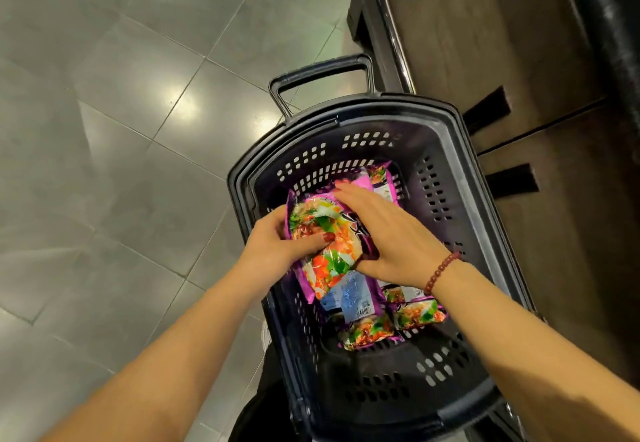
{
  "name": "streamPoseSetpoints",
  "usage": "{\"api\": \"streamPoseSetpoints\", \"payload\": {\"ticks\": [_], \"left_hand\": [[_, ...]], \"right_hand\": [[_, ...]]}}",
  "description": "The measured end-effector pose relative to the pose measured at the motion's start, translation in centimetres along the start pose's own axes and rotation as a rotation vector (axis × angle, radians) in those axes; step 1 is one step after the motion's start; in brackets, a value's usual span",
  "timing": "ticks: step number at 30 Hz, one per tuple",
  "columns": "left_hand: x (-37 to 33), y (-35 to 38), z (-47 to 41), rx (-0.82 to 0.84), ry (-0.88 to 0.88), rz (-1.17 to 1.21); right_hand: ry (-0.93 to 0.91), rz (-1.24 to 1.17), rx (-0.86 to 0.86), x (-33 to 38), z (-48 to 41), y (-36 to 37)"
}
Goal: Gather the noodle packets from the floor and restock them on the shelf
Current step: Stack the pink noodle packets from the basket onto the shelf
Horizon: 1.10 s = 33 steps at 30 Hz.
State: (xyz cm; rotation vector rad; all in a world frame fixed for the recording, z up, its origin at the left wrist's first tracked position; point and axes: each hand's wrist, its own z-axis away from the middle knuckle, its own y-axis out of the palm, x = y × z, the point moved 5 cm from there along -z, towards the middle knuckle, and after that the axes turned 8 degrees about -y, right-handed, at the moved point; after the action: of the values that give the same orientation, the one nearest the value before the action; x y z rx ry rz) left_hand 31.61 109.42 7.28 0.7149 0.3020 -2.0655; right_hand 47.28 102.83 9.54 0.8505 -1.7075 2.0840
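Glossy grey floor tiles, square-cut with thin grout lines and bright reflected spots, filled the left half of the frame. A dark brown wood-grain fixture with black slots took up the upper right. In the centre and lower right stood a black plastic shopping basket, a deep rounded rectangle whose walls were pierced with rows of small oblong holes; its loop handle rose from the rim at upper centre. Inside it, at mid-frame, lay the bundle of noodle packets, crinkly purple-edged film printed with red, green and orange food pictures, and their lettering was too blurred to read. The left hand gripped the bundle's left edge, fingers curled behind it and the thumb pressed across the front. The right hand clasped it from the other side, fingers spread over the top and the thumb hooked under the lower edge. Loose noodle packets of the same print rested on the basket bottom just below. One packet showed a pale back panel with a barcode. A bracelet of dark red round beads circled the right wrist.
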Motion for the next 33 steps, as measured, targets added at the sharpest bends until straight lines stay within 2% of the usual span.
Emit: {"api": "streamPoseSetpoints", "payload": {"ticks": [2,4,6,8,9,10,16,19,22,26,27,29,31,33], "left_hand": [[0.8,-0.3,-0.2,-0.027,-0.039,0.162],[1.6,-0.5,-0.2,-0.053,-0.060,0.298],[2.5,-0.4,-0.1,-0.075,-0.075,0.377],[3.5,0.1,0.2,-0.065,-0.094,0.410],[4.0,0.5,0.5,-0.047,-0.106,0.407],[4.4,0.7,0.7,-0.023,-0.120,0.386],[3.1,-0.8,0.6,0.185,-0.159,0.249],[1.7,-0.4,-0.3,0.170,-0.148,0.043],[1.3,0.8,-1.2,0.204,-0.236,-0.096],[1.4,1.0,-2.3,0.084,-0.188,-0.088],[1.5,0.9,-2.5,0.040,-0.161,-0.047],[2.1,0.1,-2.8,-0.051,-0.116,0.044],[2.5,-0.5,-2.9,-0.091,-0.087,0.107],[2.6,-0.6,-3.1,-0.077,-0.056,0.119]], "right_hand": [[0.153,-0.034,-0.114,-1.1,1.4,0.0],[0.451,-0.296,-0.283,-2.1,3.2,0.2],[0.765,-0.843,-0.487,-2.3,4.8,1.9],[0.910,-1.466,-0.651,-1.8,5.3,4.9],[0.937,-1.653,-0.697,-1.4,5.2,6.2],[0.949,-1.728,-0.728,-1.1,5.1,7.1],[0.926,-1.669,-0.791,-0.9,5.3,8.5],[0.852,-1.614,-0.728,-1.1,5.3,8.6],[0.814,-1.549,-0.695,-1.2,4.9,8.2],[0.901,-1.448,-0.781,-3.6,6.4,9.1],[0.972,-1.343,-0.821,-4.7,7.2,9.6],[1.151,-0.989,-0.820,-7.1,9.5,11.3],[1.250,-0.668,-0.692,-8.9,11.3,13.2],[1.223,-0.562,-0.541,-10.2,11.6,15.3]]}}
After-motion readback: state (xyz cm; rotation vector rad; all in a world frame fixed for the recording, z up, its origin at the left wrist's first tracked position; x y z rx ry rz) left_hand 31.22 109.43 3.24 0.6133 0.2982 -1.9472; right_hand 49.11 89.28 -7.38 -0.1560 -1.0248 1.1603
